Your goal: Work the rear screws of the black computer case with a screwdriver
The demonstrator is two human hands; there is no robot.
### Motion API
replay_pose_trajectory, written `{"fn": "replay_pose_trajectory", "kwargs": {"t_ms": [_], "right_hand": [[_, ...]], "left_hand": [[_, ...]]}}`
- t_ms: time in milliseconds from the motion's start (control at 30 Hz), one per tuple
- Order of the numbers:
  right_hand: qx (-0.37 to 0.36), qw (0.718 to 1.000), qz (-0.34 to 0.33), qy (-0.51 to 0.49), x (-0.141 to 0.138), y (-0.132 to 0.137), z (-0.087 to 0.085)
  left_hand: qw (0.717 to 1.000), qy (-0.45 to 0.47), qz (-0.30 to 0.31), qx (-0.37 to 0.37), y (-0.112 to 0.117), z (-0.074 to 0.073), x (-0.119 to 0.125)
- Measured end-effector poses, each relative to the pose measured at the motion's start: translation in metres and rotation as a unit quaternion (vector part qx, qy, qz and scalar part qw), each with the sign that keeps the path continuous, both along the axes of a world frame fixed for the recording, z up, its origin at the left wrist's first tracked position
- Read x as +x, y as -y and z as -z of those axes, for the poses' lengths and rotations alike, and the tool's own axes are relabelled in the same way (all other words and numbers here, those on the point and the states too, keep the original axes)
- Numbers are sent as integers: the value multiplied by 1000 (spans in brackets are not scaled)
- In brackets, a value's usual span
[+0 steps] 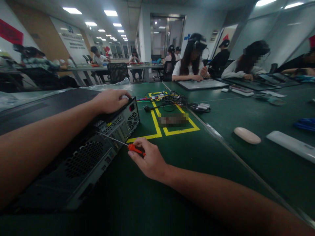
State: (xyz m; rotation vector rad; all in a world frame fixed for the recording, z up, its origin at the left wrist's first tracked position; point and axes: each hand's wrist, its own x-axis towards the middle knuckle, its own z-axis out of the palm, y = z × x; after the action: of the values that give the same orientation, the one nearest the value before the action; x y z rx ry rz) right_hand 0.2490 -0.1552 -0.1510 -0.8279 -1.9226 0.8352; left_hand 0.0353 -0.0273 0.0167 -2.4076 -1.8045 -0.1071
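Observation:
A black desktop computer case (118,129) lies at the left, its rear panel with vents, slots and a fan grille turned toward me. My left hand (112,101) rests on its top near the far rear corner, fingers bent at the edge and bracing the case. In my right hand (149,159) is a screwdriver (136,149) with an orange and black handle, gripped between thumb and fingers. Its long thin shaft points left to the rear panel. The tip lies by the panel's upper edge, and whether it sits in a screw I cannot tell.
Beyond the case lie a bundle of cables (172,98) and a blurred-out box (173,120) by yellow tape (182,132). A pale oval object (247,135) and a white bar (290,144) are to the right. Across the green table (197,154), people work; clear plastic wrap (115,85) lies behind the case.

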Motion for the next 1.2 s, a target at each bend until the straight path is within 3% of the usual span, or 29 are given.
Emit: {"fn": "replay_pose_trajectory", "kwargs": {"t_ms": [267,1200], "right_hand": [[15,1000,-5,-16,-1,0,2],[22,1000,5,-7,0,0,0]], "left_hand": [[1000,27,4,3,7,-3,1],[999,48,0,14,-5,2,-6]]}}
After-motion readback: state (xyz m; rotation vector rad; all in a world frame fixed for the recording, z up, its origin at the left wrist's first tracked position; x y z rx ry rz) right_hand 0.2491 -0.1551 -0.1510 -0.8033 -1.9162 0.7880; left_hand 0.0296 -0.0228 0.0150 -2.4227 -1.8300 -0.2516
